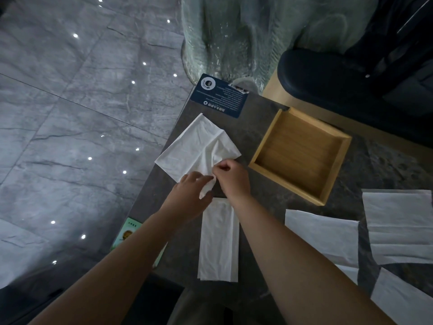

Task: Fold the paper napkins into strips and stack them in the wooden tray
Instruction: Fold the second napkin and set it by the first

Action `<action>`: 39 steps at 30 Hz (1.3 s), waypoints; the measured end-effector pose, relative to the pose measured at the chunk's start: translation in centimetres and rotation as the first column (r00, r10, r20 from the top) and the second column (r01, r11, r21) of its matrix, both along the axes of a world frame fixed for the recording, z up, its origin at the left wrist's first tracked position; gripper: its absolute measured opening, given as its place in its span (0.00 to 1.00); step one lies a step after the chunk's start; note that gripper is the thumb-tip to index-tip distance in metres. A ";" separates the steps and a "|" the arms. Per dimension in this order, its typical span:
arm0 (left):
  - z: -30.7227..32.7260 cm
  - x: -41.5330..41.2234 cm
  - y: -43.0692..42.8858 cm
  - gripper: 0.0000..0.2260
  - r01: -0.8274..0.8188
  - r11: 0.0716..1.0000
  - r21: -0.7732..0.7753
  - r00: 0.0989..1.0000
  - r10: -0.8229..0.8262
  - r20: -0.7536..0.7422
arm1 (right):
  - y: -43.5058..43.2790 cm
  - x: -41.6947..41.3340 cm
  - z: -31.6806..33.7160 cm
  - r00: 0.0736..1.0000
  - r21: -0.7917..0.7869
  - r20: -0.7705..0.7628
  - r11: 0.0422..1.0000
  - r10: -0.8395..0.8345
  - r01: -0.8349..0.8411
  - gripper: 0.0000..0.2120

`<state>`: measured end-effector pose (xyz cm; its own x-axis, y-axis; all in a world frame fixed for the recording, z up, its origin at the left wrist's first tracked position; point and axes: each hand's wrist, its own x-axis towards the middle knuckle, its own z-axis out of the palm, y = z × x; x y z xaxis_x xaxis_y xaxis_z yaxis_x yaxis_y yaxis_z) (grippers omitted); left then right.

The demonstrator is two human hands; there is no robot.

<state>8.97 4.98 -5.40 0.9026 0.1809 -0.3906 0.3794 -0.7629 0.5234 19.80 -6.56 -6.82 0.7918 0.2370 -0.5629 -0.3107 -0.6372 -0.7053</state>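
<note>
A crumpled white napkin (196, 146) lies spread on the dark table, near its left edge. My left hand (189, 191) and my right hand (230, 175) both pinch its near corner, which curls up between them. A napkin folded into a strip (219, 240) lies flat just below my hands. The square wooden tray (332, 191) stands to the right with nothing in it. Three flat napkins lie at the right: one (323, 238) beside my right forearm, one (398, 226) at the frame's edge, one (403, 299) at the bottom right.
A dark blue printed card (221, 96) lies at the table's far corner. A green card (127, 233) pokes out under my left forearm at the table's left edge. A black chair (328, 73) stands behind the tray. Grey tiled floor lies to the left.
</note>
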 end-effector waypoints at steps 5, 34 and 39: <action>-0.9 0.5 3.1 0.15 -0.145 0.988 0.047 0.969 0.132 0.210 | -1.3 0.4 0.4 0.996 0.120 -0.069 0.990 -0.065 0.073 0.05; -2.7 0.6 4.6 0.27 0.071 0.976 0.204 0.995 -0.084 0.055 | -4.6 2.0 2.1 0.983 -0.061 0.038 0.982 0.179 -0.177 0.08; -3.3 -0.1 4.5 0.29 0.131 0.964 0.230 0.988 -0.147 0.055 | -5.8 2.8 3.1 0.979 -0.076 0.037 0.977 0.202 -0.198 0.05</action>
<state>8.85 9.47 -8.72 0.9491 0.1275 -0.2880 0.2294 -0.9065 0.3546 22.62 -12.36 -3.76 0.7571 0.3535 -0.5494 -0.1411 -0.7326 -0.6658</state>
